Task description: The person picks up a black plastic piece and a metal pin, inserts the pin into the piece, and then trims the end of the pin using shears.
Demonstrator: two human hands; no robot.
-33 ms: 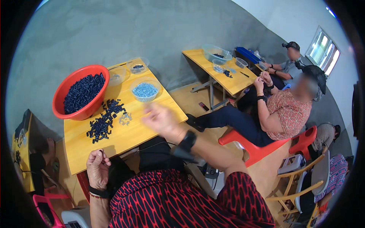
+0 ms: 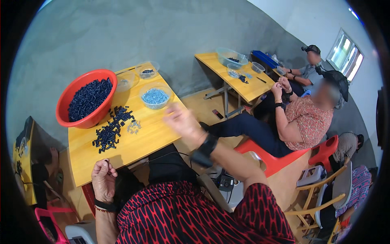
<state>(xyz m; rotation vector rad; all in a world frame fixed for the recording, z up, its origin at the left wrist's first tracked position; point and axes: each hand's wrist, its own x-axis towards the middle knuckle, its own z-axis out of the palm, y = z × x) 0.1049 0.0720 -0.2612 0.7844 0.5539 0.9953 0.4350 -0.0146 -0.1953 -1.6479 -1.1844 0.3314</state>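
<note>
My left hand is at the near edge of the yellow table, its fingers pinched on a small dark piece, likely one of the short black cylinders. Most of that piece is hidden by the fingertips. My right hand is in the air by the table's right edge, smeared by motion, so its fingers cannot be read. Just beyond it stands a clear round tub of small light-blue and clear pieces. A loose pile of short black cylinders lies on the table, beside a few small clear pieces.
A red basin full of black cylinders stands at the table's far left. Clear tubs sit along the back edge. To the right, a person on a red stool works at another yellow table.
My right hand has moved to the right, away from the middle of the table. My left hand stays almost where it was, still pinching the small dark piece.
</note>
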